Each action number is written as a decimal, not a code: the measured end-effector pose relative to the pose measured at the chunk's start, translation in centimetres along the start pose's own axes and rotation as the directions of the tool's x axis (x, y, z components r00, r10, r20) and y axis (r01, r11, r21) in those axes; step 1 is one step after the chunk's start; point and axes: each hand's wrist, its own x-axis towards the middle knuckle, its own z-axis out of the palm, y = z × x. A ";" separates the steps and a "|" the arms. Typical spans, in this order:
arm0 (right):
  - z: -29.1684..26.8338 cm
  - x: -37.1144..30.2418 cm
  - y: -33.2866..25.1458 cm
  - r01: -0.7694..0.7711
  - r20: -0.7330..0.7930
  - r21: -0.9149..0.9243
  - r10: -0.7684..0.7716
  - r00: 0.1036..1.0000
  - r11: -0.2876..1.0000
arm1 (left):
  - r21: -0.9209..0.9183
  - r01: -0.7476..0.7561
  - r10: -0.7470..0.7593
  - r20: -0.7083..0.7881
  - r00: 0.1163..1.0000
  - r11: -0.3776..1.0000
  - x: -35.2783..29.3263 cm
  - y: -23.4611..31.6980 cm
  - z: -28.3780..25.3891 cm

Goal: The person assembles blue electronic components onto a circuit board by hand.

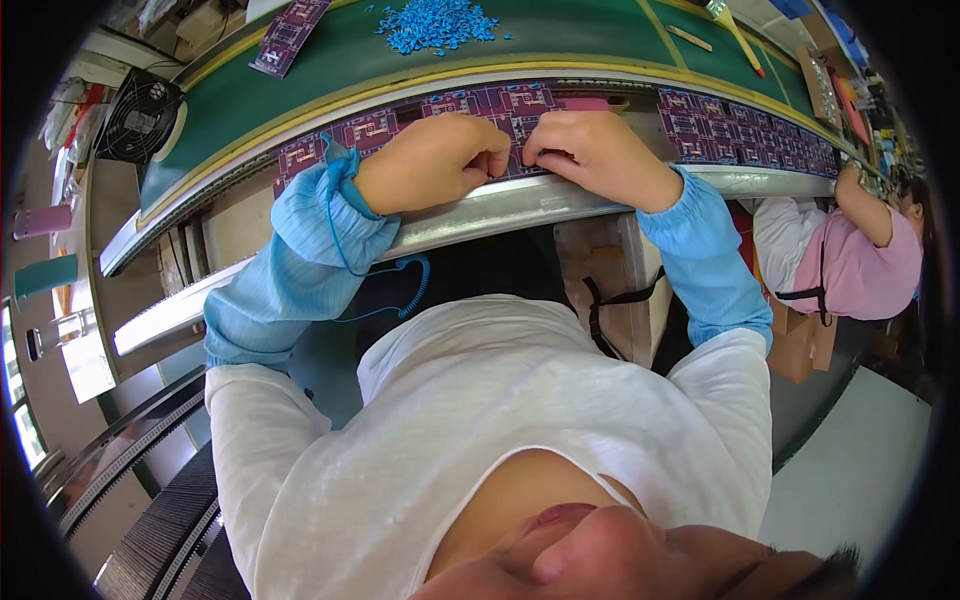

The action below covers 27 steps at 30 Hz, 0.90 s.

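A strip of purple circuit boards (440, 108) lies along the metal rail in front of me. Over its near edge my left hand (437, 160) is closed, thumb and fingers pinched together. Close to its right, my right hand (603, 158) bends its fingertips down onto the board in a pinch. Whatever either hand grips is too small or too hidden to make out. Blue sleeves cover both forearms, and a blue coiled cord (415, 285) hangs from the left wrist. Beyond the rail, a heap of small blue parts (437, 25) rests on the green surface (330, 75).
Another purple board panel (735, 128) sits in the rail to the right. A loose purple board (288, 40) lies at the far left, near a black fan (140, 115). A yellow-handled tool (738, 42) lies far right. A co-worker in pink (865, 255) works at the right.
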 end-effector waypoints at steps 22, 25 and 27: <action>-1.6 -1.9 -0.7 -0.219 -0.090 0.011 0.219 0.971 0.976 | 0.311 0.165 0.120 -0.723 0.681 0.936 2.1 -11.3 -5.8; -1.2 -2.2 -0.3 -0.207 -0.050 -0.005 0.207 0.977 0.978 | 0.252 0.163 0.087 -0.754 0.652 0.954 2.2 -10.7 -5.7; -1.1 -2.4 0.2 -0.101 -0.053 -0.033 0.099 0.994 0.994 | 0.214 0.174 0.053 -0.763 0.644 0.961 2.4 -10.3 -5.8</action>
